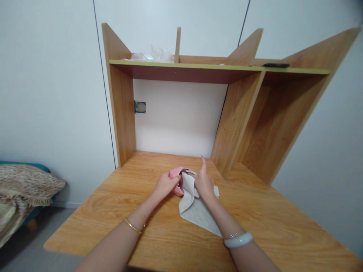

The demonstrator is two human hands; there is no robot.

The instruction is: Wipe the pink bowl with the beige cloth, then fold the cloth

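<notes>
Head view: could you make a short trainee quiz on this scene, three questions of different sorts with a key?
1. Multiple choice. What colour is the object gripped by the left hand?
A) Blue
B) Pink
C) Green
2. True or false. The right hand touches the grey cloth, part of which lies on the desk.
3. Fill in the blank. Crumpled clear plastic lies on top of the ____.

Key:
1. B, pink.
2. True.
3. Shelf.
</notes>
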